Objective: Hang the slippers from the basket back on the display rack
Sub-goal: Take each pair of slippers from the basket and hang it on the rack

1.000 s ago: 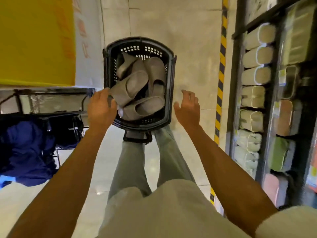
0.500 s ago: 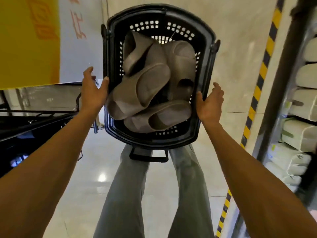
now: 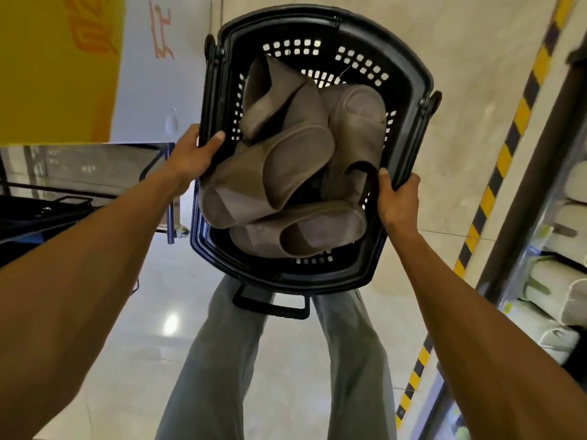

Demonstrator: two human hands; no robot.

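Grey-brown rubber slippers [image 3: 298, 173] lie heaped in the black perforated plastic basket [image 3: 286, 277], the nearest one crosswise and the others roughly lengthwise. The basket's long axis runs from 6 to 12 o'clock, tipped slightly toward 1. The left hand [image 3: 193, 157] grips its rim at 9 o'clock, the right hand [image 3: 397, 201] at 4. A display rack of pale slippers [image 3: 568, 290] stands at 3 o'clock.

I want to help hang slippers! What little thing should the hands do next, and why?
Probably set the basket down near the display rack on the right: the left hand and right hand both grip its rim, so neither can lift out the slippers.
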